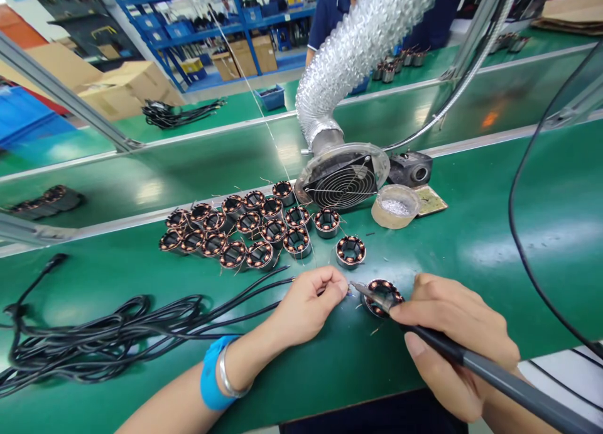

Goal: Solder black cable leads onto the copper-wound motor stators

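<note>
My left hand pinches the end of a black cable, whose thin wires stick out past the fingertips. My right hand grips a soldering iron with its tip pointing left, close to those wire ends; whether they touch is too small to tell. Under the iron lies a round motor stator with copper windings, partly hidden by the iron and my fingers. Another stator sits just behind it. Further left stands a group of similar stators.
Coiled black cables cover the bench's left side. A round fume fan with a silver duct stands behind the stators, beside a solder pot. A black cord hangs at the right. A person is across the bench.
</note>
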{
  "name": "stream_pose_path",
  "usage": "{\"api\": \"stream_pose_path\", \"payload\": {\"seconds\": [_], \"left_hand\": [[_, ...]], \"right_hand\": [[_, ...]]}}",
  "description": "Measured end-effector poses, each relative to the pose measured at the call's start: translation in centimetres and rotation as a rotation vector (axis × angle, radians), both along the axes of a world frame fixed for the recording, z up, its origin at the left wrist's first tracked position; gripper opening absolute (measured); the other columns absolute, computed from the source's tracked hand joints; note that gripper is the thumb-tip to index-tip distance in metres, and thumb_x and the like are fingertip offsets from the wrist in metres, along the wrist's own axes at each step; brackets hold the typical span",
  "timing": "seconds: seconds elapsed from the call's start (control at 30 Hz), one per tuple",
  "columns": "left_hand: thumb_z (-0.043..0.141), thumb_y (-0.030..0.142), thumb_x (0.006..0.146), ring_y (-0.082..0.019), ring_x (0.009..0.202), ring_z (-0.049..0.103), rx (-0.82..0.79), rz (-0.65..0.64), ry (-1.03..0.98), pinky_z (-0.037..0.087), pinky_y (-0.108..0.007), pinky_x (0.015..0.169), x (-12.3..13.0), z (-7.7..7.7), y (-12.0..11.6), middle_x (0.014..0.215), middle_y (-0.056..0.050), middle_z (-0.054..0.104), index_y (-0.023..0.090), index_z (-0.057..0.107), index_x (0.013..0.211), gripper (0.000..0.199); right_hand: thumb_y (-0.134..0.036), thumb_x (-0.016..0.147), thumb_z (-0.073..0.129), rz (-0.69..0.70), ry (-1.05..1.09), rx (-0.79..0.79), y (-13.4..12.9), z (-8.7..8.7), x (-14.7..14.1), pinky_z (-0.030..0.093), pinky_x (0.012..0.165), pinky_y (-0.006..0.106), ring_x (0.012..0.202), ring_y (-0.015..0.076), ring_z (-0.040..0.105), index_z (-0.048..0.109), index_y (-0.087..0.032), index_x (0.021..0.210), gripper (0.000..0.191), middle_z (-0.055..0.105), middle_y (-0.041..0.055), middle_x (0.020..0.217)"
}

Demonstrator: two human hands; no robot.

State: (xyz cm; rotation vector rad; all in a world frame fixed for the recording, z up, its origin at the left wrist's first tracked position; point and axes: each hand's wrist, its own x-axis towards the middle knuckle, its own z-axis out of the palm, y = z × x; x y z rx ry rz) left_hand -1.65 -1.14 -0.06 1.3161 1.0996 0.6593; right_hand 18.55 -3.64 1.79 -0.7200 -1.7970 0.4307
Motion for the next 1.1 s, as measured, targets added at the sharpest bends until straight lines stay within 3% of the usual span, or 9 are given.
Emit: {"api": "stream_pose_path", "payload": {"seconds": [0.37, 0.87, 1.1], "left_hand": [[0.053, 0.037, 0.087, -0.010, 0.058, 0.032, 0.006, -0.012, -0.003, 0.027, -0.024, 0.056, -0.07, -0.07, -0.07, 0.062, 0.006, 0.039, 0.017, 0.051, 0.072, 0.025], [0.053, 0.040, 0.087, -0.010, 0.057, 0.030, -0.024, 0.000, -0.008, 0.025, -0.024, 0.054, -0.12, -0.10, -0.06, 0.061, 0.006, 0.037, 0.017, 0.051, 0.073, 0.028], [0.055, 0.042, 0.086, -0.010, 0.057, 0.031, -0.034, 0.005, -0.009, 0.027, -0.023, 0.055, 0.02, 0.17, -0.09, 0.061, 0.005, 0.039, 0.017, 0.051, 0.071, 0.029]], "right_hand": [[-0.006, 0.075, 0.051, 0.025, -0.010, 0.010, -0.12, 0.28, 0.77, 0.044, 0.053, 0.033, 0.053, 0.0140, 0.053, 0.065, -0.013, 0.092, 0.023, 0.055, 0.0012, 0.065], [-0.008, 0.075, 0.051, 0.019, -0.024, 0.019, 0.14, -0.26, 0.08, 0.038, 0.049, 0.030, 0.051, 0.0143, 0.048, 0.066, -0.015, 0.089, 0.022, 0.054, 0.0013, 0.063], [-0.009, 0.074, 0.052, 0.009, 0.005, 0.071, 0.08, -0.43, 0.72, 0.046, 0.054, 0.034, 0.053, 0.0153, 0.052, 0.066, -0.015, 0.092, 0.024, 0.055, 0.0014, 0.066]]}}
